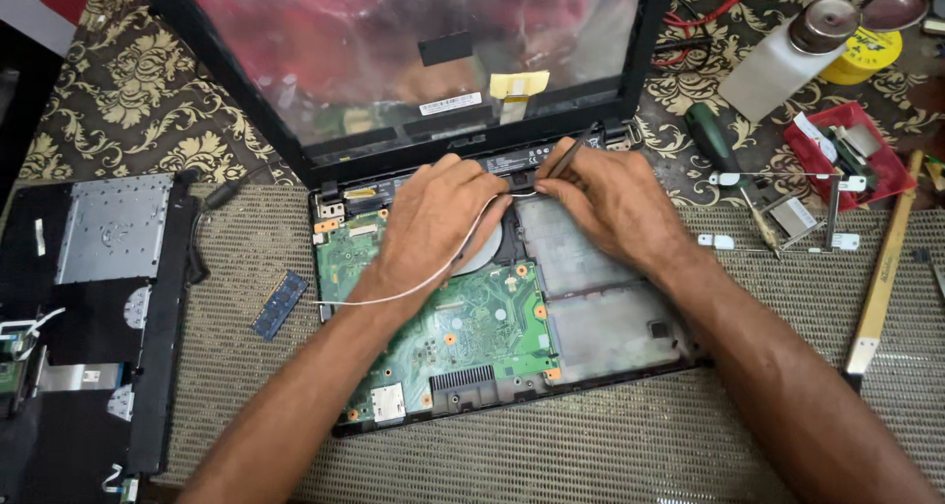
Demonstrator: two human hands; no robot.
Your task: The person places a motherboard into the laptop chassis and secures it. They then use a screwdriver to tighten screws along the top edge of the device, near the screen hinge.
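Opened-up laptop (512,297) sitting on a woven mat (591,435) on the table, bottom cover off, green motherboard (463,327) fully exposed and the screen (413,51) tipped back with its panel looking bare and reflective. Both hands are working right up at the hinge edge. The left hand (433,219) is closed down on a thin white cable (433,278), fingertips pinching it near the top of the board while the loose end trails off to the left past the edge of the case. The right hand (610,199) is curled around a slim dark tool (571,155), looks like tweezers or a spudger, tip pointed at the same spot where the cable meets the hinge area.

My take on doing this bit well: keep the cable slack, don't tug it, and guide it along its channel with the tool tip rather than levering against the board. That wire looks flimsy and would probably kink or tear if it gets yanked at the hinge. I'd also keep the tool off the green board itself.

Around it: a memory stick (281,305) lying loose on the mat just left of the case, the removed black cover (98,307) further left, a green-handled screwdriver (714,140) and a red parts tray (851,150) off to the right, plus a white bottle (783,56) at the back.
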